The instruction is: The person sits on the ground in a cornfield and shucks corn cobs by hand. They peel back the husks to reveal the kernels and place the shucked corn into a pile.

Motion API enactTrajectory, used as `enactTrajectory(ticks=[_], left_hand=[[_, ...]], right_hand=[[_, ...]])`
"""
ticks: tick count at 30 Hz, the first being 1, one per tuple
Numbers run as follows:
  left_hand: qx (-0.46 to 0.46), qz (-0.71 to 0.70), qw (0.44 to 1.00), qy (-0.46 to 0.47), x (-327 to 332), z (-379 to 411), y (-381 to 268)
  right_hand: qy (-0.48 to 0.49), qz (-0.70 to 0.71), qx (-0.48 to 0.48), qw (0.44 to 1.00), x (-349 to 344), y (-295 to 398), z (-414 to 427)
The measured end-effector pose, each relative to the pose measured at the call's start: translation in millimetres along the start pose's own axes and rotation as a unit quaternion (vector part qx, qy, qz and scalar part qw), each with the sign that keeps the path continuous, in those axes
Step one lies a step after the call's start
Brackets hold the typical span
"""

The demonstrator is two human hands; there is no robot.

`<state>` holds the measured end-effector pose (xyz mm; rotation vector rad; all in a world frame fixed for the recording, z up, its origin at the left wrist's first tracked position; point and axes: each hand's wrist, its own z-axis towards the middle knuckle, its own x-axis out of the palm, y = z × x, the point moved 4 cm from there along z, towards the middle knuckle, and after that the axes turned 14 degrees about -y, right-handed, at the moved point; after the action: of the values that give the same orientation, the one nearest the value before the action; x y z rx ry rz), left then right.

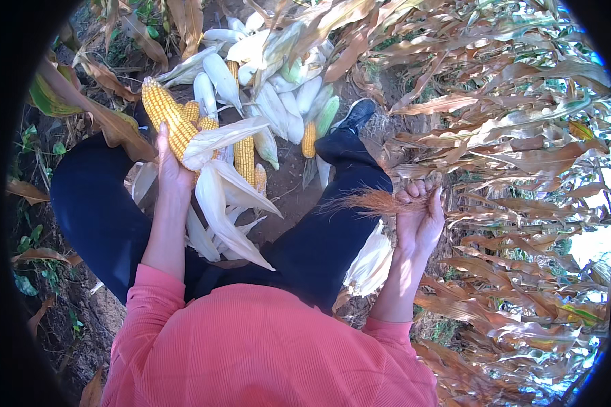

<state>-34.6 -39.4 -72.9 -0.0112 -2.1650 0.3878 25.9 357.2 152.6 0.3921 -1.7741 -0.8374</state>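
Gripped in my left hand (171,165) is a yellow ear of corn (169,114), its kernels bare and its tip pointing up and left. Pale husk leaves (216,203) are peeled back from its base and hang down over my lap. Off to the right, my right hand (416,216) is closed around a tuft of brown corn silk (374,201), whose loose ends stick out to the left. Several more bare yellow ears (244,158) lie on the ground between my legs, partly hidden by the held ear and its husks.
Beyond my legs lies a pile of ears in pale husks (287,109). My right shoe (357,116) rests beside it. Loose husks (370,262) lie by my right thigh. Dry corn stalks and leaves (504,152) crowd the right side; green weeds (30,234) grow at the left.
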Motion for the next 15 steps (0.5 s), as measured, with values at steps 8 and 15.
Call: enactTrajectory(ticks=[8, 15], left_hand=[[0.014, 0.085, 0.996, -0.019, 9.2, -18.6, 12.6], [0.006, 0.126, 0.991, -0.038, -2.3, -11.0, 11.2]], right_hand=[[-0.246, -0.327, -0.208, 0.888, -111.3, 85.4, 42.0], [-0.216, -0.720, -0.239, 0.615, -239.6, 91.6, 96.8]])
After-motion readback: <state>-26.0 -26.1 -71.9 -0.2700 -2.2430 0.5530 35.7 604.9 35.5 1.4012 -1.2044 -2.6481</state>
